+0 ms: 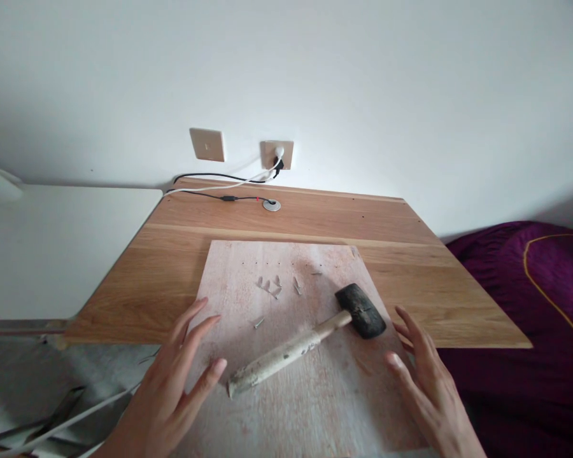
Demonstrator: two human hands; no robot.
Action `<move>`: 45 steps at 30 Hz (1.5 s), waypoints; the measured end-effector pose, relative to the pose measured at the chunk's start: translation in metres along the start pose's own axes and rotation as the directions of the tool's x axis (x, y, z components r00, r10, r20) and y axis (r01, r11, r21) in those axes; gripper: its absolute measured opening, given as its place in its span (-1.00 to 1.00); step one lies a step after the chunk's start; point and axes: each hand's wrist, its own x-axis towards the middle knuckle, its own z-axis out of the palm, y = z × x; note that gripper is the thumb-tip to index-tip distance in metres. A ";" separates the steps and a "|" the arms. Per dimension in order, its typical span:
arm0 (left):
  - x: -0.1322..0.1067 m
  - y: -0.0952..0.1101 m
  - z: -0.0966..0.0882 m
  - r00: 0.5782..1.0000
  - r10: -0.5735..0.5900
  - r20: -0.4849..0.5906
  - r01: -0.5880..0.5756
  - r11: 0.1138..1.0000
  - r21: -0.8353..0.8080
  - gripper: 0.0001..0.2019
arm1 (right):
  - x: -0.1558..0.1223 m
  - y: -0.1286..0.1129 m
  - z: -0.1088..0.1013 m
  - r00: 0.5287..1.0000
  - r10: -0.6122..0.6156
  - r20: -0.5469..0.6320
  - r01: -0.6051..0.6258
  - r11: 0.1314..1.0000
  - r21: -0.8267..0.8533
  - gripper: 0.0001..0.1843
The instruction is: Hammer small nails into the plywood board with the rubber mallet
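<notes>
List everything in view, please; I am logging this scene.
mallet: one, black head, pale handle, lying on the board
board: one, pale pink, on the desk
small fasteners: several, grey, loose on the board beyond the mallet
desk: one, brown wood, against the wall
wall plates: two, beige, above the desk
cables: black and white, desk's far edge
bedcover: one, purple, right of desk
left hand: open, left of the handle
right hand: open, right of the mallet head

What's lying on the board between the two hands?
A mallet with a black head lies between the left hand and right hand, on the board; head view.
</notes>
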 end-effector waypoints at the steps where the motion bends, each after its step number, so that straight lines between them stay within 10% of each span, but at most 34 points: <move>1: -0.001 -0.001 -0.001 1.000 -0.017 -0.005 0.017 1.000 -0.011 -0.60 | 0.000 -0.001 0.001 1.000 0.010 -0.003 -0.010 1.000 0.010 -0.20; 28: -0.018 -0.068 -0.033 0.966 -0.170 -0.196 0.177 0.984 0.019 -0.61 | 0.006 -0.059 0.050 0.974 -0.204 0.103 0.200 0.979 0.046 -0.29; 45: -0.054 -0.104 -0.069 0.878 -0.424 -0.221 0.418 0.905 -0.076 -0.66 | 0.013 -0.098 0.083 0.998 -0.057 0.037 0.046 0.970 0.237 -0.29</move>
